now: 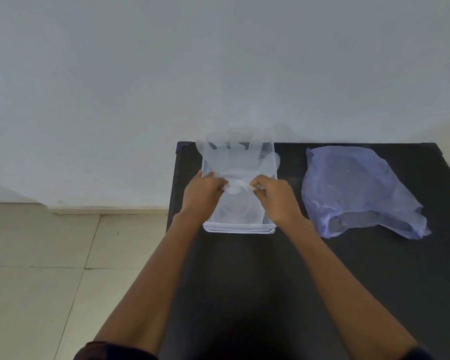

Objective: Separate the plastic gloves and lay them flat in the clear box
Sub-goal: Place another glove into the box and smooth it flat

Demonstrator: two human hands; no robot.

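A clear plastic glove [240,157] is held up over the clear box [238,228], its fingers pointing away from me and blurred. My left hand [204,193] pinches the glove's cuff on the left. My right hand [276,197] pinches the cuff on the right. Both hands are above the box's middle. More clear plastic lies inside the box below the hands, hard to make out.
The box stands at the far left of a black table [244,281]. A crumpled bluish plastic bag [356,190] lies on the table to the right. A pale wall rises behind, and tiled floor [50,255] lies to the left of the table.
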